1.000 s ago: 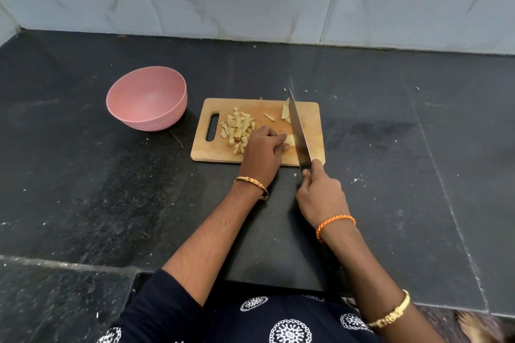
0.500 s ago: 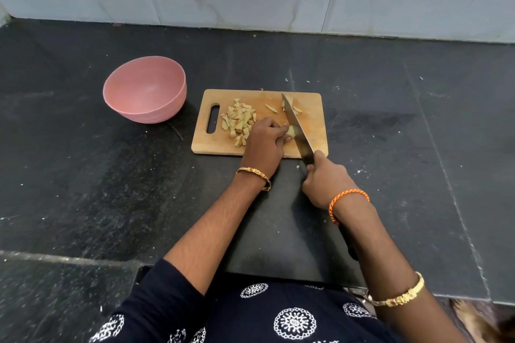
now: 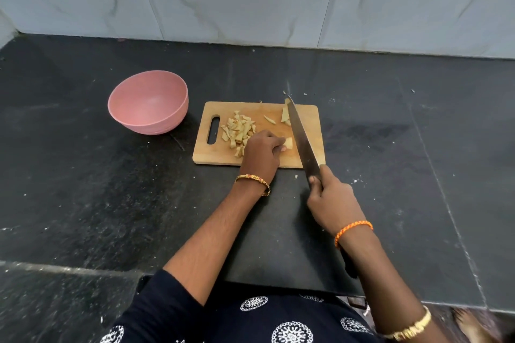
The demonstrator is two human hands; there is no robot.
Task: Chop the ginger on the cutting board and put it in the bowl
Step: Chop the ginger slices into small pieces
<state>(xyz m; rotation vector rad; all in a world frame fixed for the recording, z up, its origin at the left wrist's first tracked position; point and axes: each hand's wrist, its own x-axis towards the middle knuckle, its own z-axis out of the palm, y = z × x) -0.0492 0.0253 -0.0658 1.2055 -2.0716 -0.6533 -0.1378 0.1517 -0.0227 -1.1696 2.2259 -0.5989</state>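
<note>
Bowls: one, pink bowl (image 3: 148, 106), well left of the left hand's fingers.
Cutting boards: one, wooden cutting board (image 3: 259, 111), under the fingers.
Knives: one, knife (image 3: 301, 136), just right of the left fingertips, gripped by the right hand.
Hands: two, left hand (image 3: 260, 152) and right hand (image 3: 333, 205).
Uncut ginger chunks: one, ginger chunk (image 3: 288, 143), pinched at the left fingertips.
Chopped ginger piles: one, pile (image 3: 238, 131), just left of the knuckles; pieces too many to count.
Loose slivers: about three, slivers (image 3: 269, 119), beyond the fingertips.
Bangles: three; two gold, one orange.
</note>
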